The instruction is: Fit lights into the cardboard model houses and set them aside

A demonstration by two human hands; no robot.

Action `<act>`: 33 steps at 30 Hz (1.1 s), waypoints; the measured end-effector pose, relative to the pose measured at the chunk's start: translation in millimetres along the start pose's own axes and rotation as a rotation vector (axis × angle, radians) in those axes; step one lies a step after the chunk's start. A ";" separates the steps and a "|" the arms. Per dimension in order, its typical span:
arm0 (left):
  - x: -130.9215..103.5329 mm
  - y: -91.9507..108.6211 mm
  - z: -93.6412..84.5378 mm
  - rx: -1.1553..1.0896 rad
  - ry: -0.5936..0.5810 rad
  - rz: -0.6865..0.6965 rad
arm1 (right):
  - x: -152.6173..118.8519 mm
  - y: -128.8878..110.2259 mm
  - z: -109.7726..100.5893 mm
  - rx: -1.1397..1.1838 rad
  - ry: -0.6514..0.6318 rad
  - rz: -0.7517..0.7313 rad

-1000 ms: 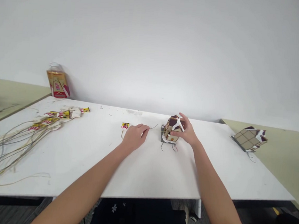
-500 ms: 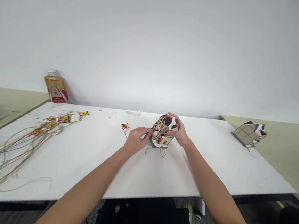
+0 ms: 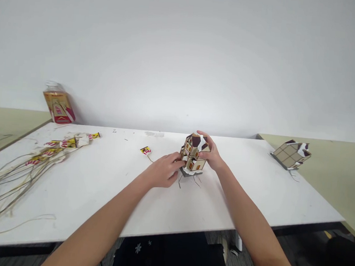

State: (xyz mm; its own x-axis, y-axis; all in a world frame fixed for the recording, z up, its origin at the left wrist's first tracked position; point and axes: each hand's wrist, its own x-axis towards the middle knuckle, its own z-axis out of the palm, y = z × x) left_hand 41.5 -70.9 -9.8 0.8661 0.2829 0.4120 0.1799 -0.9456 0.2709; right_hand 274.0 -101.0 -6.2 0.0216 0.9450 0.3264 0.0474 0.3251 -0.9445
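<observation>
A small model house (image 3: pixel 192 156) with cream walls, brown roof pieces, orange windows and white snow-like trim stands over the middle of the table, slightly tilted. Thin dark wires stick out below its grey base. My right hand (image 3: pixel 212 154) grips it from the right, thumb on the front and fingers behind the roof. At its left side, my left hand (image 3: pixel 165 168) has curled fingers pressed to the lower front corner; the fingertips are partly hidden. Just left of that hand lies a small red, white and yellow tag (image 3: pixel 145 150) on a cord.
Another model house (image 3: pixel 291 154) sits tilted near the right table edge, its wires trailing. Several similar tags (image 3: pixel 51 151) with long tangled cords (image 3: pixel 7 190) cover the left side. A bottle (image 3: pixel 59 105) with an orange-red label stands at the back left, against the wall.
The model house has turned more upright, showing more of its front. My left hand has shifted lower and closer to its front corner. The whole view has moved slightly.
</observation>
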 end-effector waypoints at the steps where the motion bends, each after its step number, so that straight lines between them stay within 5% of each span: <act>1: 0.5 0.3 1.4 0.052 -0.001 0.001 | 0.5 -0.1 -0.3 0.001 -0.009 -0.010; 9: 2.6 3.7 9.0 0.368 -0.002 -0.064 | 1.2 2.3 5.7 0.006 -0.077 -0.021; 15: 3.3 2.2 9.6 0.180 0.042 -0.157 | 4.0 5.7 -1.7 -0.024 -0.034 -0.065; 20: 3.3 0.3 10.1 -0.087 0.195 -0.316 | -1.5 -0.3 -1.6 -0.290 0.186 -0.308; 25: 4.1 -4.6 10.8 -0.238 0.348 -0.439 | -9.3 -3.3 12.8 -0.809 0.126 -0.668; 28: 5.7 -7.2 10.4 -0.325 0.407 -0.480 | -9.3 4.6 22.8 -1.027 0.125 -0.756; 33: 8.6 -5.4 8.6 -0.467 0.439 -0.553 | -6.0 17.7 35.5 -1.158 0.314 -0.886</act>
State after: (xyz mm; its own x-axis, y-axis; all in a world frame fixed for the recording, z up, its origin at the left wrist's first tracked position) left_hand 52.0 -64.7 -15.2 0.4328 0.8133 0.3889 0.2297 -0.5166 0.8248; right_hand 239.2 -99.6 -26.2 -0.2365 0.3657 0.9002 0.9031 0.4246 0.0648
